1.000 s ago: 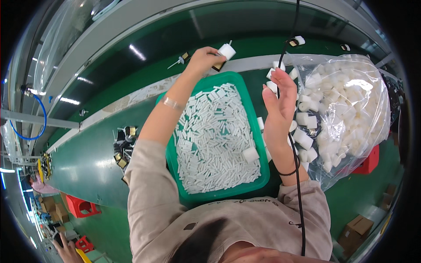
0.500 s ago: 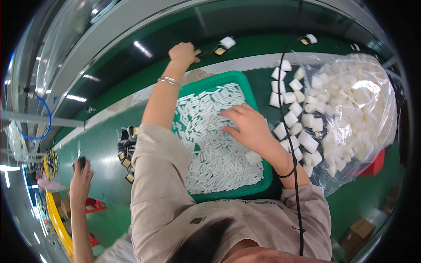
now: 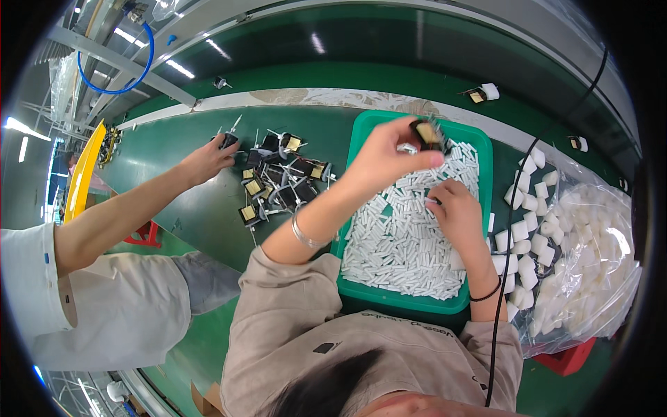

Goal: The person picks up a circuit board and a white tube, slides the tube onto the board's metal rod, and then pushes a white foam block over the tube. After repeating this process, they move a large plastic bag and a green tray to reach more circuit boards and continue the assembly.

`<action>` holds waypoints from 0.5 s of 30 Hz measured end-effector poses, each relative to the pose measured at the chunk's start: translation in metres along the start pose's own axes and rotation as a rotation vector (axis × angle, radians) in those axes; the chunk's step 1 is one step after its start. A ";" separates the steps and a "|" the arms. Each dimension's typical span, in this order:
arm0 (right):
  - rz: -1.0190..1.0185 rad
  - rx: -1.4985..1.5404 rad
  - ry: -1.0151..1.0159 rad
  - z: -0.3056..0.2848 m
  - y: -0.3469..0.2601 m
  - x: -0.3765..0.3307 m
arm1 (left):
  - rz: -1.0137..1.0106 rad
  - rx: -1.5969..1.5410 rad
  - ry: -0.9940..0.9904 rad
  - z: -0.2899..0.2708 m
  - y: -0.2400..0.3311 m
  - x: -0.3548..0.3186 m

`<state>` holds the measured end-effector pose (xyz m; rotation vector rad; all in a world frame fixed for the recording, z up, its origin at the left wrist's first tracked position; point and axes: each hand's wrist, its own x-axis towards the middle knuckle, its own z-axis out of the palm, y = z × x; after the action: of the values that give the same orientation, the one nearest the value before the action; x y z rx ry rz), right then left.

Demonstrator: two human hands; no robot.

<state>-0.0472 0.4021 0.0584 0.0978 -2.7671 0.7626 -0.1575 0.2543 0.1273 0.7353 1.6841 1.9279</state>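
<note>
My left hand (image 3: pixel 390 158) is raised over the far side of the green tray (image 3: pixel 358 132), thumb and fingers closed on a small black part with a pale yellow face (image 3: pixel 427 135). Thin wires or pins seem to stick out of it, blurred. Short white tubes (image 3: pixel 396 240) fill the tray in a loose heap. Just below, my right hand (image 3: pixel 455 212) is over the tubes with thumb and forefinger drawn together. A small white piece, apparently one of the tubes, shows at its fingertips.
Left of the tray lies a pile of similar black parts (image 3: pixel 281 182); a co-worker's hand (image 3: pixel 208 161) holds another beside it. White foam blocks (image 3: pixel 528 243) and a clear bag of them (image 3: pixel 590 257) are on the right. A black cable (image 3: pixel 501 313) hangs in front. Beyond runs a green conveyor (image 3: pixel 389 83).
My left hand has come back from the conveyor to above the tray, carrying the black part. My right thumb and forefinger have closed together. The view has turned leftward, showing more of the co-worker.
</note>
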 end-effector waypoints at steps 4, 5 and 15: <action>0.123 0.114 -0.010 -0.005 0.002 0.002 | -0.060 -0.285 0.127 0.001 -0.019 -0.035; 0.167 0.266 -0.044 -0.010 0.001 0.005 | -0.068 -0.362 0.159 -0.002 -0.025 -0.040; 0.334 1.263 0.024 -0.018 -0.003 0.002 | -0.003 -0.399 0.305 0.000 -0.059 -0.059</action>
<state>-0.0447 0.4088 0.0758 -0.1387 -1.8420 2.3994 -0.1131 0.2229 0.0640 0.2977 1.3833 2.3671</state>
